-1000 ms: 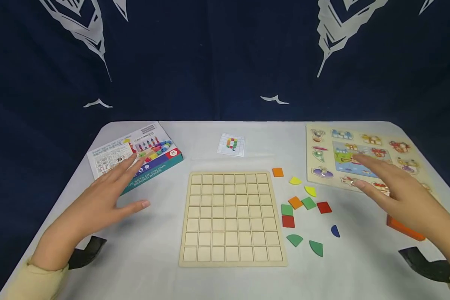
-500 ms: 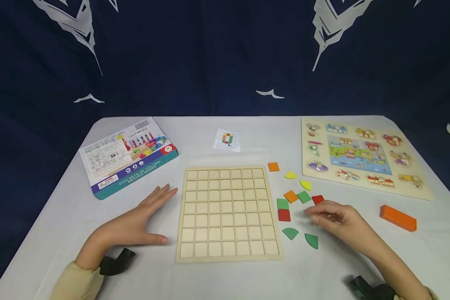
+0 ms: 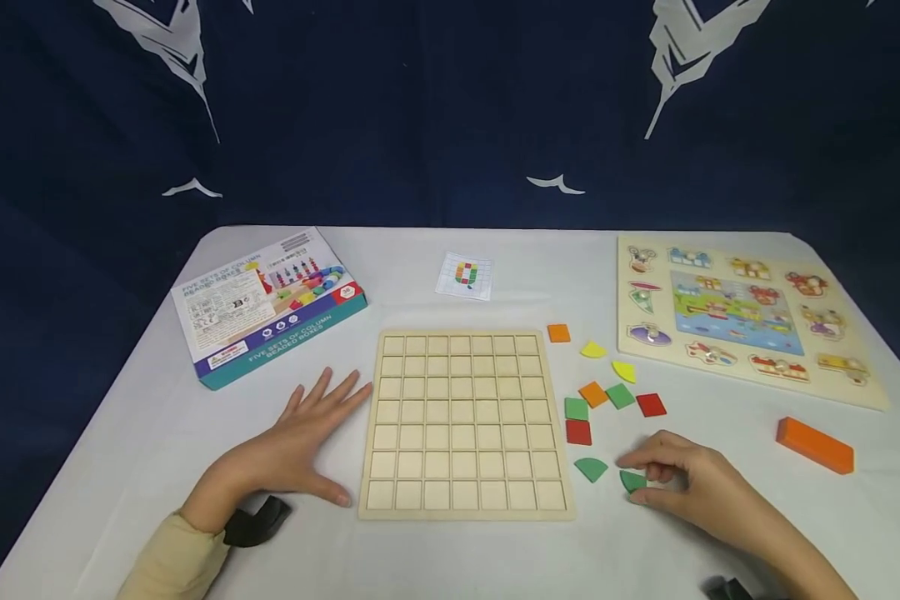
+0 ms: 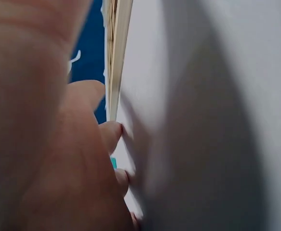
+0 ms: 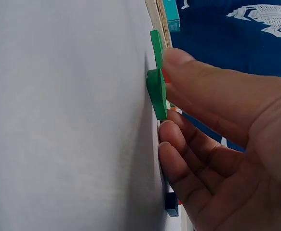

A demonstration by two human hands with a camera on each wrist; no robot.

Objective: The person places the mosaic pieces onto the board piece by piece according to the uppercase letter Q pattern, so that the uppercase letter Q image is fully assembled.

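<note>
My right hand (image 3: 690, 479) has its thumb and curled fingers about a green quarter-circle tile (image 3: 633, 481) lying on the table. In the right wrist view that tile (image 5: 156, 95) sits between thumb and fingertips. A second green quarter-circle tile (image 3: 591, 469) lies just left of it. On the other side, my left hand (image 3: 292, 446) rests on the table with spread, fairly straight fingers beside the wooden grid board (image 3: 465, 513); whether the index fingertip touches its edge I cannot tell. A dark blue tile (image 5: 171, 204), hidden in the head view, lies behind the right fingers.
Red (image 3: 651, 405), orange (image 3: 559, 333), yellow (image 3: 593, 349) and green (image 3: 620, 396) tiles lie right of the board. Behind it is a pattern card (image 3: 464, 276). A cardboard box (image 3: 270, 304) is at left; a picture puzzle board (image 3: 750, 317) and an orange block (image 3: 815, 446) are at right.
Both hands have come down toward the table. The left moved right, to the grid board's side. The right moved left off the puzzle board, then nearer, to the green quarter-circle tile.
</note>
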